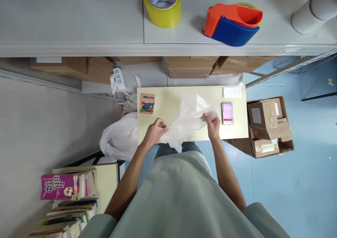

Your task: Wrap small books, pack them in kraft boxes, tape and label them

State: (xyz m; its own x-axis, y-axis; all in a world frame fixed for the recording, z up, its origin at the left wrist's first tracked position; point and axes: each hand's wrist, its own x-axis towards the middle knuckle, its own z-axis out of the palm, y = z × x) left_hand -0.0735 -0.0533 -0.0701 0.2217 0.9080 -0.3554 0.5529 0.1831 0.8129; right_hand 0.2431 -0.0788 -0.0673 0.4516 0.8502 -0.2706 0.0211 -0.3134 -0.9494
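A translucent white plastic bag (188, 120) stretches between my two hands above the pale yellow table (168, 96). My left hand (156, 132) pinches its lower left edge. At the upper right corner, my right hand (212, 124) grips the plastic between thumb and fingers. The bag looks flat and creased, with a raised fold at the top; I see nothing inside it. To the left of the bag lies a small pink book (146, 103) with a colourful cover picture. Just right of my right hand lies a phone (227, 113) with a pink screen, below a white card-like rectangle (232, 91).
A shelf overhead bears a yellow tape roll (168, 18) and an orange-blue tape dispenser (233, 25). Cardboard boxes (193, 67) line the lower shelf. Right stands an open carton (284, 125) of boxes; left, a white plastic sack (119, 136) and stacked books (59, 187).
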